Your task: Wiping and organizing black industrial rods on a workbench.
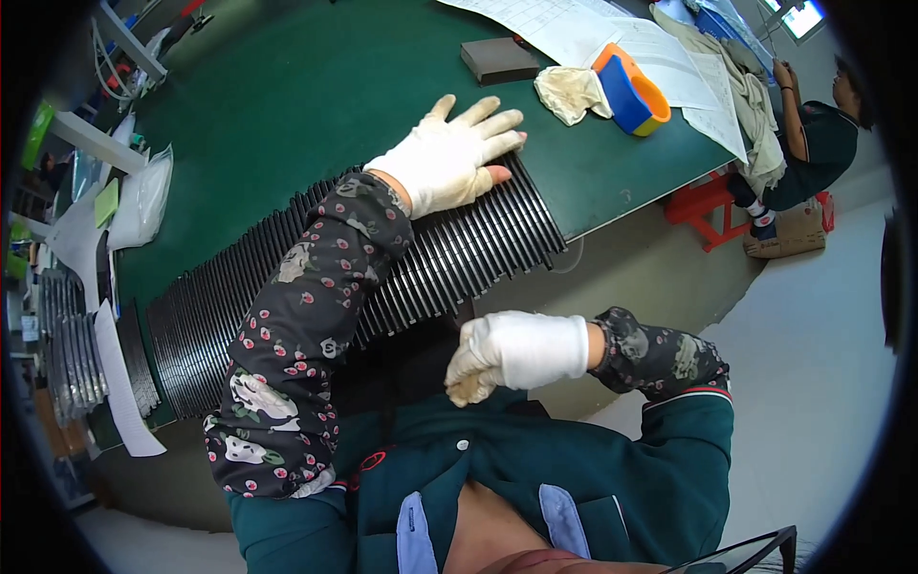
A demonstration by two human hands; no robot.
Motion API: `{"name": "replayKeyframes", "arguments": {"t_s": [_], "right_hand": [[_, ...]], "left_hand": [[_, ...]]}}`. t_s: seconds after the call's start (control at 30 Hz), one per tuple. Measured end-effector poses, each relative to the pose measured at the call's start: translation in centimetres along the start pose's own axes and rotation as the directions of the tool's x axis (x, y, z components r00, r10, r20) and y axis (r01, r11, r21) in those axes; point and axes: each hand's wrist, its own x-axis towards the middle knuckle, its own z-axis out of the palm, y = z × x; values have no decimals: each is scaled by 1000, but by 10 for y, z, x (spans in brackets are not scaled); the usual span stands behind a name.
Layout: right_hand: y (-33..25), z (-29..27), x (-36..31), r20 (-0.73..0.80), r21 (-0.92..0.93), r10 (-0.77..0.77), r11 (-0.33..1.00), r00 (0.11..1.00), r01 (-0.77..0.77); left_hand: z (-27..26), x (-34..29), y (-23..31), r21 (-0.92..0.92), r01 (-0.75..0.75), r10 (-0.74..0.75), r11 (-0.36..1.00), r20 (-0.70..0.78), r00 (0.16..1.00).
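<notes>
A long row of thin black rods or strips (pixel 459 253) lies side by side on the green table, along its near edge. My left hand (pixel 442 158), in a white glove with bare fingertips showing, rests palm down on the row's right part with fingers spread. My right hand (pixel 516 354), also in a white glove, hangs in front of the table edge, near my body and apart from the rods. Its fingers are curled inward, and whatever they may hold is hidden. Dark patterned sleeves cover both forearms; the left one passes over the rods and hides some.
Beyond my left hand lie a dark grey block (pixel 499 60), a crumpled cream glove (pixel 571 94), a blue-and-orange tape-like ring (pixel 633 91) and printed sheets (pixel 612 48). Plastic bags (pixel 143 201) and stacked strips (pixel 69 344) sit left. A person (pixel 813 143) sits by a red stool (pixel 703 209).
</notes>
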Motion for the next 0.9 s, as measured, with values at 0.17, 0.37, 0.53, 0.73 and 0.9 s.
{"name": "replayKeyframes", "arguments": {"t_s": [0.17, 0.37, 0.53, 0.73, 0.9], "right_hand": [[-1, -19, 7, -84, 37, 146, 989, 986, -143], [-11, -46, -46, 6, -73, 80, 994, 997, -80], [-13, -70, -56, -73, 62, 380, 924, 922, -376], [-51, -112, -76, -290, -292, -177, 952, 941, 90], [-5, -142, -60, -707, -51, -33, 999, 707, -5]], "left_hand": [[1, 5, 3, -34, 63, -60, 997, 92, 994], [-9, 14, 2, -12, 55, -54, 998, 67, 996], [-6, 18, 5, -9, 50, -49, 999, 68, 996], [-5, 18, 7, -50, 50, -46, 997, 74, 996], [-14, 25, 9, -55, 95, -89, 994, 94, 992]]}}
